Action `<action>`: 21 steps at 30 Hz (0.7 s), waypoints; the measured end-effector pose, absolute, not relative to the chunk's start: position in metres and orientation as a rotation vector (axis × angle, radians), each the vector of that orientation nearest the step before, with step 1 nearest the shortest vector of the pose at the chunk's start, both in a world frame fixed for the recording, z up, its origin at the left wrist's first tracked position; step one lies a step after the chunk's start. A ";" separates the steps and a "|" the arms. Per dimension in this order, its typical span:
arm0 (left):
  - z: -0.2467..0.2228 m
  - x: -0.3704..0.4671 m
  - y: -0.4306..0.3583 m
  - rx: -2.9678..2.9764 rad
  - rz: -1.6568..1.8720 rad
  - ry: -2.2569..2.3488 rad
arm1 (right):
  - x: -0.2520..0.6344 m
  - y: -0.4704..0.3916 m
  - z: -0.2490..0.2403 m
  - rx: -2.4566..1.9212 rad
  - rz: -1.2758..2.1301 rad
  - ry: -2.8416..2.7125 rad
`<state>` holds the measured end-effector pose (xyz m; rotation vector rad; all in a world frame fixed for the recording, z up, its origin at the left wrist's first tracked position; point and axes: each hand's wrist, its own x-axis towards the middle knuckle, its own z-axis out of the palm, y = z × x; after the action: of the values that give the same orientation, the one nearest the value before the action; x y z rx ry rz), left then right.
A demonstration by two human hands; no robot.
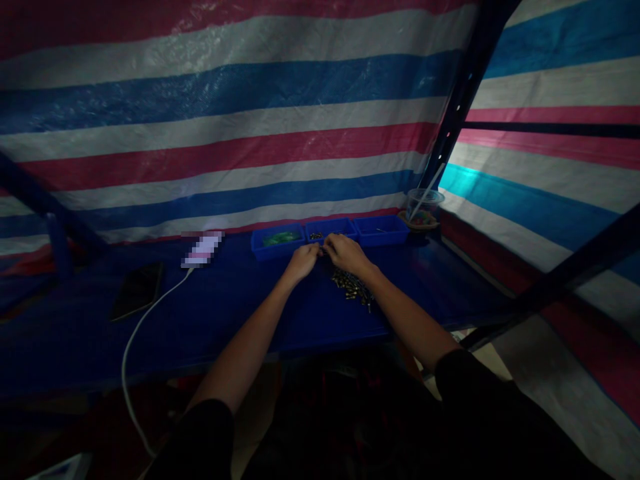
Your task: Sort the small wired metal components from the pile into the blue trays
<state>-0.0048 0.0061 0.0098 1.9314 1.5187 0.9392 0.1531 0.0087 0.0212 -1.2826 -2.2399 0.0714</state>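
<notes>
My left hand [304,260] and my right hand [346,253] meet fingertip to fingertip above the blue table, just in front of the middle tray. Both are closed in a pinch; whatever sits between the fingers is too small and dark to name. Beneath my right wrist lies a loose pile of small brass-coloured metal pieces [353,288]. Behind the hands, the middle blue tray [345,227] contains several small metal pieces, partly hidden by my right hand.
A left blue tray [257,250] holds green material; a right blue tray [400,233] has a thin piece inside. A clear cup [424,199] with a straw stands at the back right. Leftward lie a dark phone [137,291] and a lit phone [203,250] with a white cable [131,347].
</notes>
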 end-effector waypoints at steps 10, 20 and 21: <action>-0.002 0.005 -0.006 2.412 0.608 1.413 | 0.194 0.018 0.048 -1.051 -0.043 -1.166; -0.007 0.009 -0.004 2.407 0.663 1.544 | 0.168 0.036 0.032 -1.333 0.063 -1.927; -0.008 0.008 -0.001 2.358 0.696 1.535 | 0.165 0.035 0.028 -1.321 0.112 -1.998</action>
<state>0.0081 -0.0014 -0.0078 2.3580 1.5353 0.6956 0.1651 0.0346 0.0280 -1.3209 -1.9978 0.1123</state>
